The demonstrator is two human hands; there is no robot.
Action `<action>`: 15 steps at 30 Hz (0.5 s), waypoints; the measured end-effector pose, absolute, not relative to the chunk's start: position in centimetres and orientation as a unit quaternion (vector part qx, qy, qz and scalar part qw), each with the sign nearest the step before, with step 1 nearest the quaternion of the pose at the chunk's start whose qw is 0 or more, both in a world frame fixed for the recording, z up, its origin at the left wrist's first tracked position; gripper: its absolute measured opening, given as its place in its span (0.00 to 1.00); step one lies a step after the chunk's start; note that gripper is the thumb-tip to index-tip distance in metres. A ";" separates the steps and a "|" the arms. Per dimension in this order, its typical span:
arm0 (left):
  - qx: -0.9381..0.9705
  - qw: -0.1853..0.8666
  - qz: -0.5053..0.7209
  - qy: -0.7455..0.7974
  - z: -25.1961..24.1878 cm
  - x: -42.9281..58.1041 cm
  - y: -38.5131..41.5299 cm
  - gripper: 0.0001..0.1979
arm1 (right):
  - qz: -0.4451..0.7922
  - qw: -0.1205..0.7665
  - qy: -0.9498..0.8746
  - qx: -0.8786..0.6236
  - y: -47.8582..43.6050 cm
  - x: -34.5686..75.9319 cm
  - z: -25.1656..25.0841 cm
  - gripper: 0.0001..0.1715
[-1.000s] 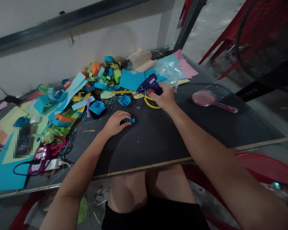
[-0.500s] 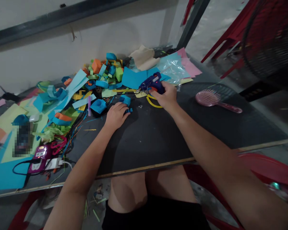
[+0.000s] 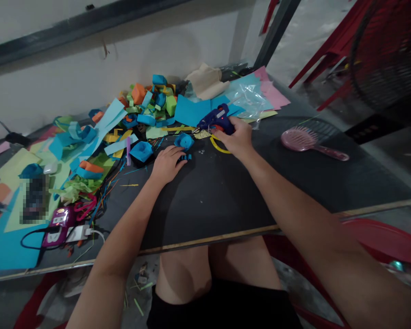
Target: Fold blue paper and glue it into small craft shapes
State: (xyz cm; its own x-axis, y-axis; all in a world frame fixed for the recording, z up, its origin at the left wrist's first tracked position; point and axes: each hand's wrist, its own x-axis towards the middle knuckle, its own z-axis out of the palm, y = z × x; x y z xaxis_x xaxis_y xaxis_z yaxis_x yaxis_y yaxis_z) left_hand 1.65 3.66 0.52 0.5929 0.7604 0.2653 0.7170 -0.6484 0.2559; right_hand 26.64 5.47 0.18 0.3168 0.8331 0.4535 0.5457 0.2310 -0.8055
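Observation:
My right hand (image 3: 240, 136) is wrapped around the handle of a dark blue glue gun (image 3: 215, 118), whose nozzle points left over the table. A yellow scissor-like loop (image 3: 219, 145) lies under that hand. My left hand (image 3: 167, 163) rests low on the black tabletop, its fingers bent against a small blue paper box (image 3: 184, 141) that has its hollow side up. By the left thumb is a little folded blue paper piece (image 3: 186, 157); whether the thumb touches it is unclear. Another blue paper box (image 3: 141, 151) sits left of the hand.
A heap of folded paper pieces (image 3: 157, 98) in blue, orange and green stands at the back. Paper sheets (image 3: 12, 244), a purple device (image 3: 60, 224) with cables and a white charger (image 3: 78, 234) cover the left. A pink hairbrush (image 3: 299, 138) and a fan (image 3: 390, 68) are at right.
The blue paper box at my left fingertips has turned so its hollow now faces up, and sits slightly farther right. My right hand and the glue gun stay nearly in place.

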 end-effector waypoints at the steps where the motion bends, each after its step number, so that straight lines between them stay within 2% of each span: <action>1: 0.888 0.056 0.177 0.420 0.5 1.7 3.7 0.11 | 0.133 0.537 -0.569 -0.608 5.5 26.6 0.2 0.17; 7: 0.886 0.022 0.170 0.431 0.2 1.8 3.6 0.13 | 0.117 0.516 -0.576 -0.623 5.5 26.3 0.1 0.15; 15: 0.896 0.044 0.153 0.415 0.5 1.8 3.8 0.13 | 0.097 0.507 -0.586 -0.625 5.6 26.4 -0.3 0.17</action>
State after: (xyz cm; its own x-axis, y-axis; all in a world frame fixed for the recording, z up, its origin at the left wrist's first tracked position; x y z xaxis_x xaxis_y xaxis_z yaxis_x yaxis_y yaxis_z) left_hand 1.78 3.75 0.46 0.6081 0.7574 0.2378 0.7302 -0.6512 0.2070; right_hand 26.35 5.61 -0.33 0.2943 0.8306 0.4728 0.6340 0.2005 -0.7469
